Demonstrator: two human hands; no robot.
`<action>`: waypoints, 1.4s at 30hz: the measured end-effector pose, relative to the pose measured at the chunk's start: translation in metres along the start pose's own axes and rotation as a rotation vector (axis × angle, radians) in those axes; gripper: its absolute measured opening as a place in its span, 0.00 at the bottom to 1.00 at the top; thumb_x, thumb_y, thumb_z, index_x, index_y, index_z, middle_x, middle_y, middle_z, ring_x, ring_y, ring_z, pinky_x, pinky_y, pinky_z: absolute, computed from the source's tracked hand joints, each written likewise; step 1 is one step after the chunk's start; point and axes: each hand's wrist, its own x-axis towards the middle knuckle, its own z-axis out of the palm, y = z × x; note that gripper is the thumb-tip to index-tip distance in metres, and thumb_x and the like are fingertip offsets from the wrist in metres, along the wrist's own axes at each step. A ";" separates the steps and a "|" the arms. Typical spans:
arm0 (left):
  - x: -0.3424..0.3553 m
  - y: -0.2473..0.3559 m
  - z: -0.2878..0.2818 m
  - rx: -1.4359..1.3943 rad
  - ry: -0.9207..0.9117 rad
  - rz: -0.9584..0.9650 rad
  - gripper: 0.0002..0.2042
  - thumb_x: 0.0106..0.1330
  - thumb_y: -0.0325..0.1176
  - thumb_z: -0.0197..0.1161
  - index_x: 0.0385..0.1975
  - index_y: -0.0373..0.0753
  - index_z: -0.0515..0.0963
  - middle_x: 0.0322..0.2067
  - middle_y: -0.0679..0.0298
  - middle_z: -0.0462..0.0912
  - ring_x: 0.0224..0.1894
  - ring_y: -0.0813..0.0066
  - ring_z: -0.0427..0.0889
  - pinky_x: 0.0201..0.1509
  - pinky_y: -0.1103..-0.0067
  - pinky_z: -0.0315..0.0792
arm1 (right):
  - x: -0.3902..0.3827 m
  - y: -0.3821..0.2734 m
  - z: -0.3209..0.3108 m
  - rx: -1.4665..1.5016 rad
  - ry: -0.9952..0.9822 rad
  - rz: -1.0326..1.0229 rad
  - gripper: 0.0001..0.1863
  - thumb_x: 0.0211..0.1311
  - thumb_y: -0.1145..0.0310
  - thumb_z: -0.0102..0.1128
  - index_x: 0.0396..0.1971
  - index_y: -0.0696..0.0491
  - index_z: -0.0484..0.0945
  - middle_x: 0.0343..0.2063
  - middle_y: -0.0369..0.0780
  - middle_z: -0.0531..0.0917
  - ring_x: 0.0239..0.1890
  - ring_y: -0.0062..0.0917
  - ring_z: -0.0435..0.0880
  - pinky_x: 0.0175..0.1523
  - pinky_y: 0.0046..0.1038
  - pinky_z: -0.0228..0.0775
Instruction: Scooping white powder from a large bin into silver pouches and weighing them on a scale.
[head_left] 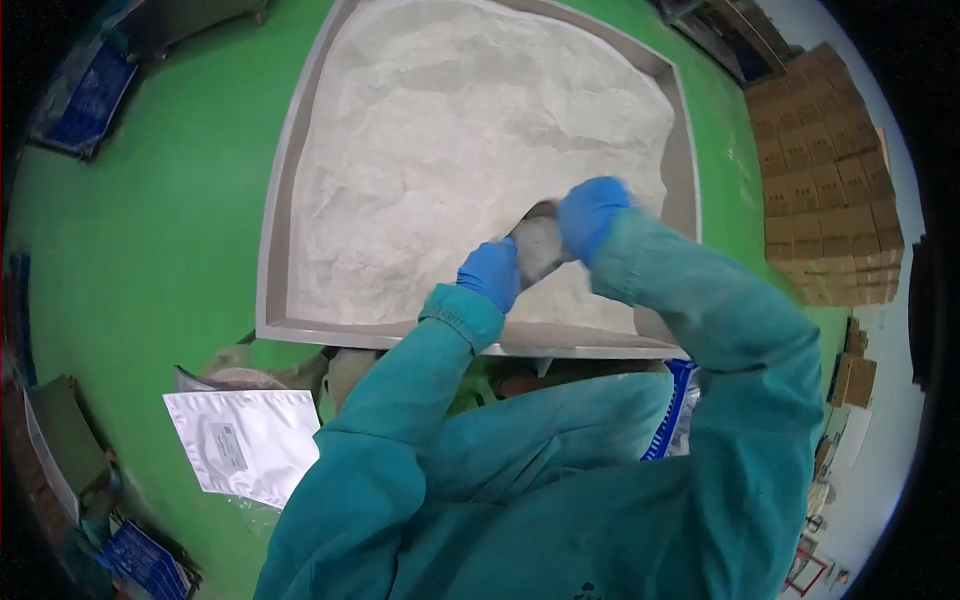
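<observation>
A wide metal tray [275,230] is spread with fine off-white powder [430,130], heaped unevenly. Over the near part of the powder, both of my blue-gloved hands hold a grey, rounded, scoop-like vessel [540,248] with a dark upper rim. My left hand [490,275] is closed on its left side. On its upper right side my right hand [593,215] is closed too, slightly blurred by motion. Whether the vessel is a scoop or a small bowl I cannot tell, since the hands cover its ends.
A white pouch with a label [240,445] lies left of my body, below the tray's near edge. A blue-and-clear package [675,410] shows beside my right arm. Stacked brown cartons [830,190] stand at the right. Blue trolleys [85,95] sit on the green floor [160,250].
</observation>
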 end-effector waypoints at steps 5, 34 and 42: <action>-0.023 -0.007 -0.001 0.095 -0.022 0.010 0.16 0.53 0.29 0.55 0.43 0.38 0.71 0.27 0.51 0.78 0.30 0.52 0.78 0.33 0.62 0.71 | 0.044 0.074 -0.016 0.134 0.271 0.181 0.11 0.51 0.61 0.53 0.28 0.49 0.83 0.30 0.42 0.83 0.32 0.36 0.82 0.36 0.37 0.72; -0.015 -0.032 -0.024 -0.012 0.165 -0.003 0.10 0.57 0.33 0.51 0.35 0.38 0.74 0.30 0.49 0.79 0.34 0.49 0.78 0.38 0.61 0.72 | 0.026 -0.045 0.026 0.013 -0.007 -0.141 0.11 0.50 0.62 0.52 0.25 0.48 0.83 0.28 0.43 0.83 0.32 0.36 0.82 0.36 0.36 0.73; -0.046 -0.012 -0.013 0.088 -0.104 0.168 0.14 0.59 0.29 0.48 0.45 0.33 0.69 0.25 0.52 0.78 0.27 0.54 0.79 0.29 0.63 0.72 | 0.103 0.080 0.013 0.135 0.163 0.252 0.14 0.55 0.61 0.48 0.31 0.50 0.82 0.34 0.40 0.82 0.37 0.35 0.82 0.39 0.36 0.73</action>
